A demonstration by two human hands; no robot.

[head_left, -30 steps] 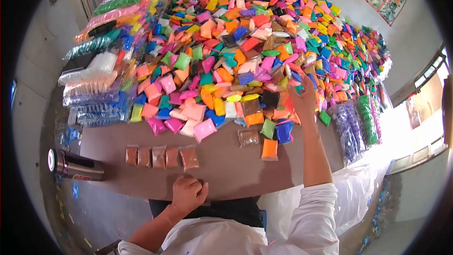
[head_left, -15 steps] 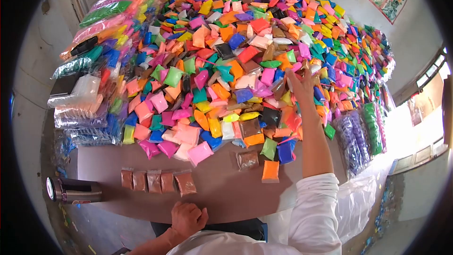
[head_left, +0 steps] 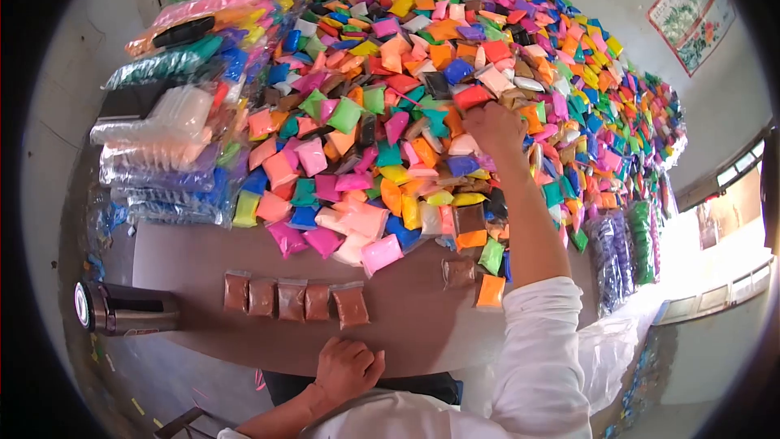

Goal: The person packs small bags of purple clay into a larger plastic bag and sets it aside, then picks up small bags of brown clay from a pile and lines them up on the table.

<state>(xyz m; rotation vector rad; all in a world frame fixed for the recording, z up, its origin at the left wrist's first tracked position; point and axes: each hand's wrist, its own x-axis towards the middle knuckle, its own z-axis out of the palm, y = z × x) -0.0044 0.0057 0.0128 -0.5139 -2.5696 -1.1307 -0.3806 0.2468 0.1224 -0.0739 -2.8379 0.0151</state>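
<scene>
Right hand (head_left: pixel 493 126) curled, fingers buried in the packet heap (head_left: pixel 422 73), grip unclear; left hand (head_left: pixel 348 367) fisted at the table (head_left: pixel 187 248) edge—best lift one brown packet cleanly.

The right hand (head_left: pixel 493 128) is seen from the back as it reaches into the heap of coloured packets (head_left: pixel 455 73), so its fingertips are buried and whether they pinch a packet cannot be told. The left hand (head_left: pixel 348 367) is curled at the table (head_left: pixel 195 256) edge, its palm hidden. The far packets at the upper right shrink into specks with no readable detail. The wall picture (head_left: pixel 689 20) at the upper right and the metal flask (head_left: pixel 126 309) at the lower left are cut by the dark lens rim. Most of the table lies hidden under the heap.
</scene>
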